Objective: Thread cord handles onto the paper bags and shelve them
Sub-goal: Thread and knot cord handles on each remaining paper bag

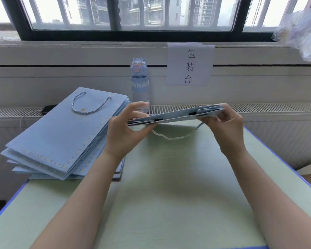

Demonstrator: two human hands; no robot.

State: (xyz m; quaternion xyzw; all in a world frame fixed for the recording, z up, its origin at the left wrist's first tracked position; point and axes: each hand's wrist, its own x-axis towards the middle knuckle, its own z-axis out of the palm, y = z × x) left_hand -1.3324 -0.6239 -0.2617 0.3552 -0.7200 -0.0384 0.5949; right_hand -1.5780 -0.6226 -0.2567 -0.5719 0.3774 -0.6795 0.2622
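Observation:
I hold a flat, folded light-blue paper bag [176, 116] edge-on above the table, its top edge facing me. My left hand [126, 130] pinches its left end and my right hand [226, 123] pinches its right end. A white twisted cord handle [172, 137] hangs in a loop below the bag. Two dark spots on the bag's edge mark where the cord ends sit. On the left lies a stack of blue paper bags [61, 137]; the top one has a cord handle [90, 105] fitted.
The pale green table [169, 194] has a blue rim. A clear water bottle [140, 83] stands by the wall behind the held bag. A paper sign [189, 63] hangs on the wall under the window. Crumpled plastic wrap [302, 29] lies on the sill at right.

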